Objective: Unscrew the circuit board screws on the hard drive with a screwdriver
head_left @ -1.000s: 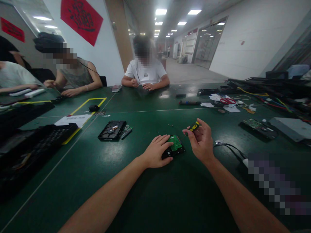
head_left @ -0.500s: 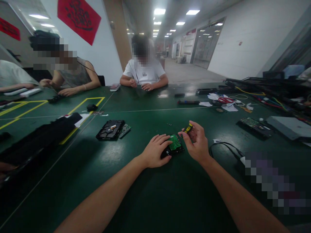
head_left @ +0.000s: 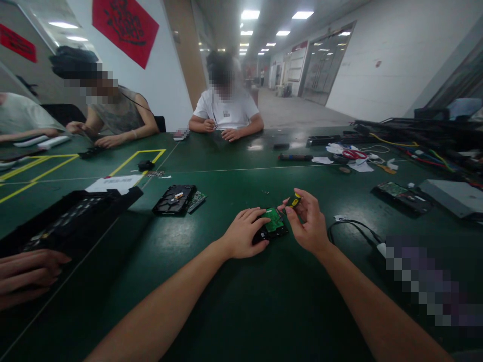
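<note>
1. At the far left edge, a co-worker's hand (head_left: 28,274) lies on the green table (head_left: 234,311), next to a long black keyboard-like panel (head_left: 75,216).
2. Left of centre, an opened hard drive (head_left: 173,199) lies flat, with a loose green circuit board (head_left: 197,200) touching its right side.
3. The person's left hand (head_left: 245,234) reaches in from the lower left, forearm stretched low over the table and palm down. Its fingers curl over the left edge of a small hard drive (head_left: 273,224), pinning it to the table.
4. This small hard drive sits at centre, just ahead of the person and between both hands, with its green circuit board facing up. It looks rigid and dense for its size. The exposed board is probably fragile, so the black case edges seem the safer place to grip.
5. Just right of the drive, a yellow-and-black screwdriver (head_left: 295,201) angles down toward the drive's far right corner. It looks light and slim, and likely needs only a fingertip hold.
6. The right hand (head_left: 308,223) pinches the screwdriver's handle between thumb and fingertips. The wrist is raised off the table, and the forearm comes in from the lower right.
7. Further right, a black cable (head_left: 350,227) loops across the table, close to the right wrist.
</note>
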A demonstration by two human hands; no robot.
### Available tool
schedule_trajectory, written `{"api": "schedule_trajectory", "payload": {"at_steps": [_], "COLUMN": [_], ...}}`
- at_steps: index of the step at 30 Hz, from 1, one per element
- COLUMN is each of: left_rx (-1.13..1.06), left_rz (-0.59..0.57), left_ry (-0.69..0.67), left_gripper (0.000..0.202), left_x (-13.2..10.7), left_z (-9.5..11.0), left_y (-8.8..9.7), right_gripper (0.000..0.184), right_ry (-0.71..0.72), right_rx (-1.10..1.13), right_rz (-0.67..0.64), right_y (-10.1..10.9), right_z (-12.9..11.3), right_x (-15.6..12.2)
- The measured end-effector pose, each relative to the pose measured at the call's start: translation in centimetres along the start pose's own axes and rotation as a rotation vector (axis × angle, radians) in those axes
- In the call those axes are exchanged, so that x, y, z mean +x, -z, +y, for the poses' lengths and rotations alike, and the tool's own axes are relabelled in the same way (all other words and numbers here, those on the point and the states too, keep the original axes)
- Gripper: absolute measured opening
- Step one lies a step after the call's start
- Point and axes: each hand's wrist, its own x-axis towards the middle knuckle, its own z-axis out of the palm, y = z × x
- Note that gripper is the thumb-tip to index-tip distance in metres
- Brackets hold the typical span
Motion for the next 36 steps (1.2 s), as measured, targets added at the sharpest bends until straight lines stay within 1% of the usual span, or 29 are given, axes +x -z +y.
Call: {"api": "schedule_trajectory", "payload": {"at_steps": [7, 12, 14, 16, 18, 19, 21, 25, 27, 30, 32, 36], "left_rx": [-0.013, -0.007, -0.011, -0.012, -0.013, -0.011, -0.003, 0.021, 0.018, 0.010, 0.012, 0.024], "left_rz": [0.009, 0.012, 0.011, 0.007, 0.005, 0.006, 0.007, 0.007, 0.008, 0.007, 0.009, 0.010], "left_ry": [-0.005, -0.012, -0.004, 0.000, -0.003, -0.006, -0.008, -0.008, -0.008, -0.007, -0.008, -0.009], "left_gripper": [0.069, 0.069, 0.069, 0.069, 0.070, 0.070, 0.070, 0.070, 0.070, 0.070, 0.071, 0.070], "left_x": [0.0, 0.0, 0.0, 0.0, 0.0, 0.0, 0.0, 0.0, 0.0, 0.0, -0.1, 0.0], "left_z": [-0.1, -0.1, -0.1, -0.1, -0.1, -0.1, -0.1, -0.3, -0.3, -0.3, -0.2, -0.2], "left_y": [-0.1, -0.1, -0.1, -0.1, -0.1, -0.1, -0.1, -0.3, -0.3, -0.3, -0.2, -0.2], "right_gripper": [0.053, 0.055, 0.055, 0.054, 0.050, 0.048, 0.047, 0.050, 0.048, 0.042, 0.039, 0.045], "right_ry": [0.019, 0.035, 0.068, 0.124, 0.179, 0.194, 0.190, 0.136, 0.141, 0.166, 0.174, 0.195], "right_rx": [-0.004, -0.057, -0.121, -0.232, -0.334, -0.353, -0.333, -0.222, -0.226, -0.312, -0.340, -0.287], "right_rz": [-0.057, -0.076, -0.061, -0.013, 0.029, 0.030, -0.007, -0.113, -0.111, -0.032, -0.005, -0.082], "right_y": [0.0, 0.1, 0.2, 0.3, 0.4, 0.4, 0.3, 0.1, 0.2, 0.3, 0.3, 0.2], "right_z": [-0.3, -0.2, -0.3, -0.6, -0.9, -1.0, -1.3, -1.6, -1.8, -1.9, -1.8, -1.9], "right_x": [-0.1, 0.1, 0.4, 0.8, 1.3, 1.6, 1.9, 2.1, 2.1, 2.2, 2.3, 2.3]}}
